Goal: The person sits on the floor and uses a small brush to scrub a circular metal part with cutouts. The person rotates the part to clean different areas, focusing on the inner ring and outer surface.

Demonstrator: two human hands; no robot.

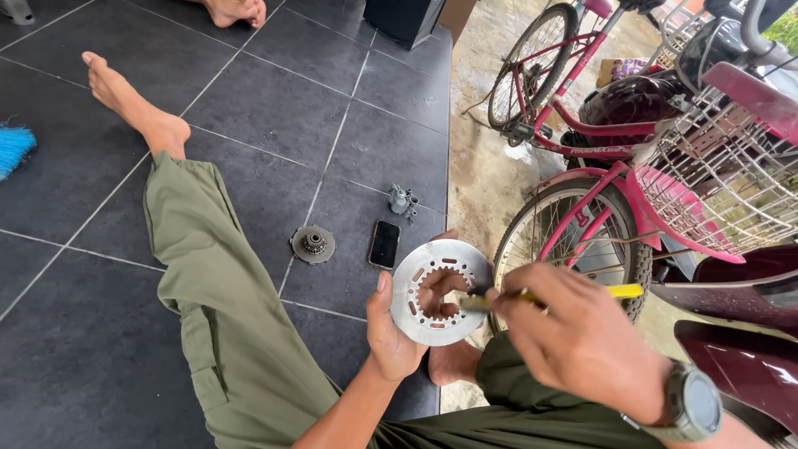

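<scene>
Head view: left hand [397,328] fingers clamp upright metal ring [440,291]; right hand [582,337] fingers pinch yellow-handled tool [549,297] lying crosswise, tip toward ring.

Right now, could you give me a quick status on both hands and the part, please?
Left hand holds the metal disc upright. Right hand holds a yellow-handled tool, tip at the disc's toothed centre hole. Nothing in the way; phone and gear lie apart on the floor tiles.

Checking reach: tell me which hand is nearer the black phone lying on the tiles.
Left. The left hand sits just below the black phone; the right hand is farther off, to its right.
</scene>
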